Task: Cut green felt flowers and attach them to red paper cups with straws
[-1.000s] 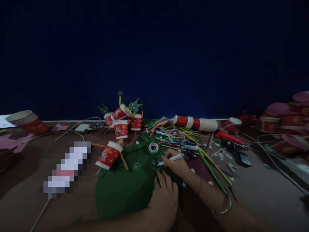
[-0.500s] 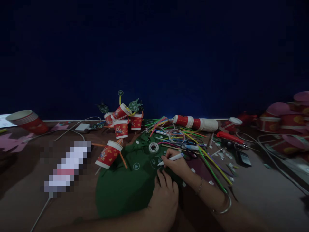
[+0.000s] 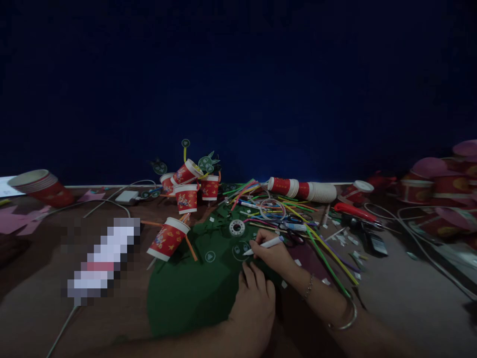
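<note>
A dark green sheet (image 3: 186, 293) lies on the floor in front of me. My left hand (image 3: 255, 303) rests flat on its right edge, fingers stretched forward and pressing the sheet down. My right hand (image 3: 270, 252) is closed round a white marker (image 3: 265, 244) whose tip touches the sheet at a drawn circle (image 3: 240, 251). Another small circle mark (image 3: 210, 256) lies to the left. A white tape roll (image 3: 237, 227) sits on the sheet just beyond the marker tip.
Red paper cups (image 3: 168, 238) with straws stand and lie at the back left. A stack of cups (image 3: 301, 190) lies on its side behind a heap of coloured straws (image 3: 283, 211). A red cutter (image 3: 354, 212), cables and paper scraps are at the right.
</note>
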`<state>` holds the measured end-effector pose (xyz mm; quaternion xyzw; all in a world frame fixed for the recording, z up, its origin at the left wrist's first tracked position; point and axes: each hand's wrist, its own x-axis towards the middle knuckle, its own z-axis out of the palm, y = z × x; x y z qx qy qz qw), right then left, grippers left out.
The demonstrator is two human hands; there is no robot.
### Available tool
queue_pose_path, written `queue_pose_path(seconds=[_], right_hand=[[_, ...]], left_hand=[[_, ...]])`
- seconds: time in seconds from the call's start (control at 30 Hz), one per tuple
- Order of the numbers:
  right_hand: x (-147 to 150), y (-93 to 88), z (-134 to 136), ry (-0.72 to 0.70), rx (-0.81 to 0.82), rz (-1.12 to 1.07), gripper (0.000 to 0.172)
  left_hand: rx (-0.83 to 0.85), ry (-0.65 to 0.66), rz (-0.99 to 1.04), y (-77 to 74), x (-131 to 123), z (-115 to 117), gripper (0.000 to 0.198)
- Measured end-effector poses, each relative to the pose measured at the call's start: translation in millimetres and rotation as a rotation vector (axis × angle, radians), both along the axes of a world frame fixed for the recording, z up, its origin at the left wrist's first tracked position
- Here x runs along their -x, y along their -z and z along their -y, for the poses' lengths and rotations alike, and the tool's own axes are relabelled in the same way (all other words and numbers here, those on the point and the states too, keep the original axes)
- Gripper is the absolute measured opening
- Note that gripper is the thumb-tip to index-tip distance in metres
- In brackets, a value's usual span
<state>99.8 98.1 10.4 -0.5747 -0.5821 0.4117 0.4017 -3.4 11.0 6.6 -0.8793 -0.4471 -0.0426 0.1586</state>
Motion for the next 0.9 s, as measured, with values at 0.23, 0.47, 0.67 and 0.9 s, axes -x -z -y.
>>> queue_pose_path(seconds=[0.23,0.47,0.67,0.9], right_hand=[[-0.2,-1.0,0.7,-0.007,0.007,-0.007,0.017],[-0.5,1.6,0.0,-0.002,0.005,-0.006,0.017],[-0.5,-0.8,0.4,-0.008,-0.001,0.011,0.017],[-0.9,1.3,-0.8,-0.006,-0.001,-0.006,0.017]], left_hand=[[0.021,0.011,0.009,-0.8,0.7,0.5,0.029],[0.002,-0.003,0.028,-0.2,0.5,0.2,0.027],[0.009,-0.002,0.027,-1.0,0.8,0.1,0.026],[0.019,0.008,0.014,-2.7,1.1,0.9,0.028]])
